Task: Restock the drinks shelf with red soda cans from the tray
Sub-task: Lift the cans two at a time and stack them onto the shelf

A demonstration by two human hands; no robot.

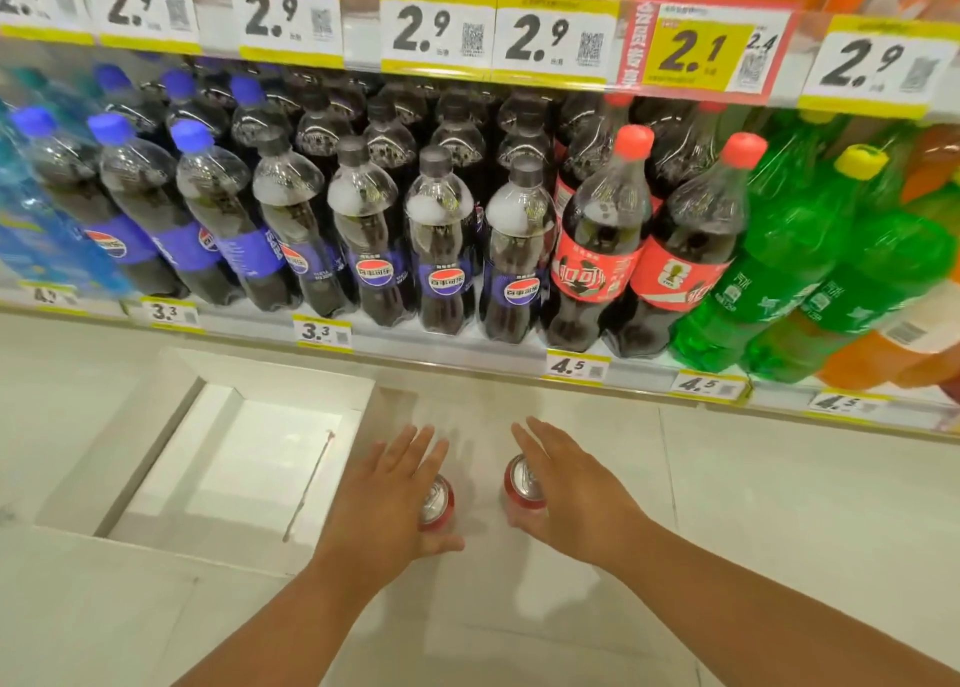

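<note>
Two red soda cans stand upright on the pale floor tiles below the drinks shelf. My left hand is beside the left can, fingers straight and thumb curved below it. Against the right side of the other can is my right hand, its fingers also stretched out flat. Neither hand has closed around its can. The white cardboard tray lies on the floor to the left, and no cans show inside it.
The shelf holds dark cola bottles with blue and black caps, red-labelled cola bottles, green bottles and orange ones at far right. Price tags line the shelf edges. Open floor lies to the right of my hands.
</note>
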